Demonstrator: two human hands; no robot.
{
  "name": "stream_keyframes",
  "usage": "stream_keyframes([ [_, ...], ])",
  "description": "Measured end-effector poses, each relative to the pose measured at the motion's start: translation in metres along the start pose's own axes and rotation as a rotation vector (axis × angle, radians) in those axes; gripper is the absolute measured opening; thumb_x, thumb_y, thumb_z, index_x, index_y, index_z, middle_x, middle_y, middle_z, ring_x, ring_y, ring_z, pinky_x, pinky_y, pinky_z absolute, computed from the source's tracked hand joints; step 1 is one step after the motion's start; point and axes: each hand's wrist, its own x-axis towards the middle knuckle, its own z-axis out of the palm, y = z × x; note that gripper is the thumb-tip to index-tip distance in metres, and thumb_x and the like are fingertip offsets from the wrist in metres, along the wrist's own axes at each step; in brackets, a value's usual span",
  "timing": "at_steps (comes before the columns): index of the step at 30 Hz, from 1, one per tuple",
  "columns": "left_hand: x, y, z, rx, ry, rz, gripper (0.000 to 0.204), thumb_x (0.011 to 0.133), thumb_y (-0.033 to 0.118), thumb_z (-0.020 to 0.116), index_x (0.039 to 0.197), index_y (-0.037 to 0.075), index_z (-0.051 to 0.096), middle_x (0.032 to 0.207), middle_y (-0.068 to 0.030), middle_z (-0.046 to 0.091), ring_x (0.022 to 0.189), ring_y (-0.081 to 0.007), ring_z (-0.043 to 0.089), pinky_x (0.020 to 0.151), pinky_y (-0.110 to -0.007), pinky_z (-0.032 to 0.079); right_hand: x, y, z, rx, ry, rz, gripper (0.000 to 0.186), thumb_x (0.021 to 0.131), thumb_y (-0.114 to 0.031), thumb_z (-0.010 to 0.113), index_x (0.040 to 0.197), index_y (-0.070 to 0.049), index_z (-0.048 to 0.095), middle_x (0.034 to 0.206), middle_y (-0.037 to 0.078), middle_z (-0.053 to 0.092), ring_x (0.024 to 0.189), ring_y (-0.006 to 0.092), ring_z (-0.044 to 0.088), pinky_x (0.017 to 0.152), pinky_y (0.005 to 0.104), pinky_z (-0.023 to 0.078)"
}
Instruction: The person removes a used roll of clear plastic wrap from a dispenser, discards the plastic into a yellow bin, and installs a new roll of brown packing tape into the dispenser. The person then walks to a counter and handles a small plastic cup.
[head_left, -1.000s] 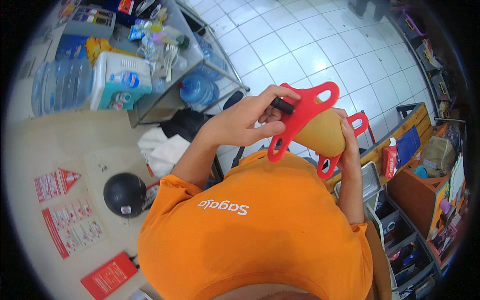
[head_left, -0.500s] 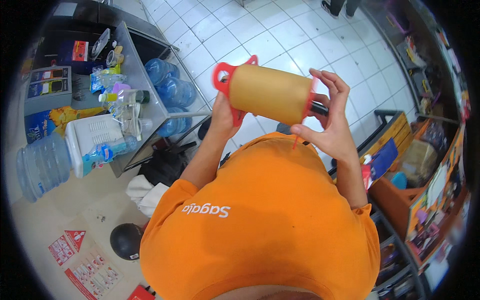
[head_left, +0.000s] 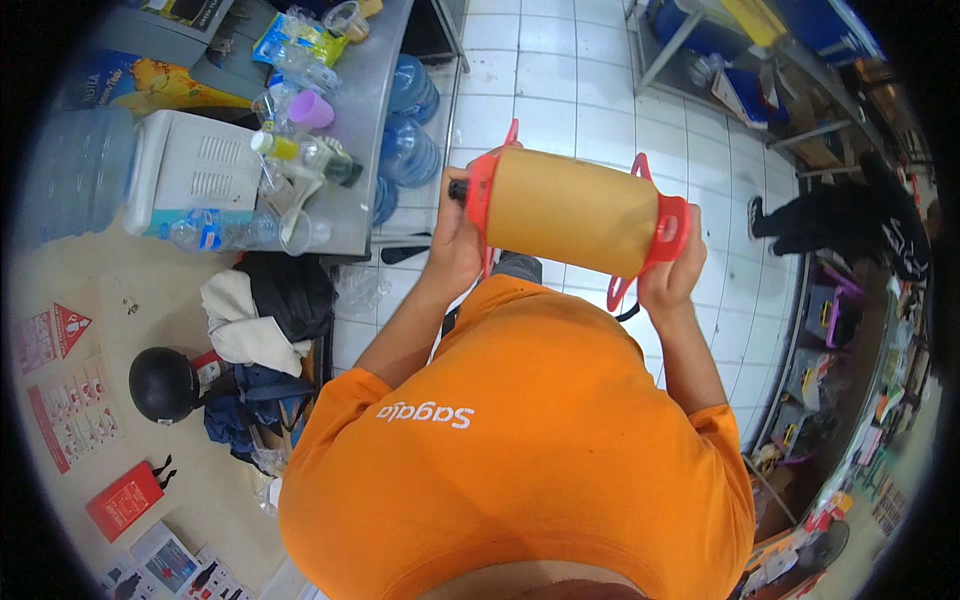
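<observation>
Left hand (head_left: pixel 458 246) curled, holding red bracket (head_left: pixel 479 203) left of tan roll (head_left: pixel 572 212); right hand (head_left: pixel 675 281) curled, holding red end-piece (head_left: pixel 670 237) opposite.

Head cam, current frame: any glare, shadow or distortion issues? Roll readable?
Head view: tan roll reads clearly, softly shaded toward its right end; head view: white floor tiles bright, pale; head view: soft shadow across the orange shirt; head view: fisheye bows the right-hand shelving, details soft toward the black rim.
</observation>
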Motion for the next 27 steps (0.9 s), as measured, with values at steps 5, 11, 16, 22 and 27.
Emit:
stream_keyframes([
  [5,0.118,0.005,-0.005,0.831,-0.087,0.393,0.014,0.103,0.016,0.049,0.103,0.002,0.051,0.113,-0.0136,0.053,0.101,-0.0133,0.052,0.075,-0.031,0.044,0.1,0.045,0.023,0.477,0.311,0.066,0.034,0.093,-0.018,0.065,0.119,-0.004,0.047,0.106,0.007,0.06,0.1,0.0186,0.062,0.087,0.0351,0.054],
  [11,0.221,0.003,0.002,0.488,-0.006,-0.47,0.062,0.106,0.041,0.041,0.063,-0.003,0.055,0.057,-0.0058,0.05,0.059,-0.0138,0.044,0.059,-0.036,0.042,0.171,0.063,0.031,0.251,0.401,-0.058,0.037,0.092,-0.026,0.07,0.109,-0.005,0.045,0.099,0.004,0.049,0.091,0.0125,0.052,0.083,0.0294,0.044],
  [16,0.326,-0.027,0.024,0.49,0.015,-0.249,0.06,0.107,0.036,0.038,0.066,-0.005,0.052,0.057,-0.0065,0.05,0.058,-0.0144,0.043,0.059,-0.037,0.042,0.287,0.094,-0.006,0.108,0.293,-0.151,0.043,0.091,-0.038,0.071,0.102,-0.004,0.046,0.098,0.004,0.047,0.088,0.0123,0.05,0.081,0.0287,0.042],
  [22,0.44,0.003,0.053,0.647,0.157,0.079,0.054,0.108,0.032,0.033,0.069,-0.001,0.05,0.055,-0.0096,0.04,0.054,-0.0169,0.04,0.054,-0.038,0.039,0.452,0.102,-0.005,0.507,0.14,0.029,0.038,0.093,-0.041,0.062,0.095,-0.005,0.05,0.097,0.002,0.046,0.09,0.0147,0.05,0.081,0.0307,0.04],
  [27,0.474,0.009,0.023,0.682,0.486,0.12,0.053,0.108,0.032,0.035,0.069,0.0,0.052,0.056,-0.0073,0.041,0.056,-0.0142,0.041,0.053,-0.037,0.038,0.57,0.101,0.027,0.24,-0.233,-0.262,0.022,0.091,-0.019,0.065,0.092,-0.003,0.051,0.092,0.003,0.049,0.086,0.0133,0.048,0.078,0.0283,0.04],
])
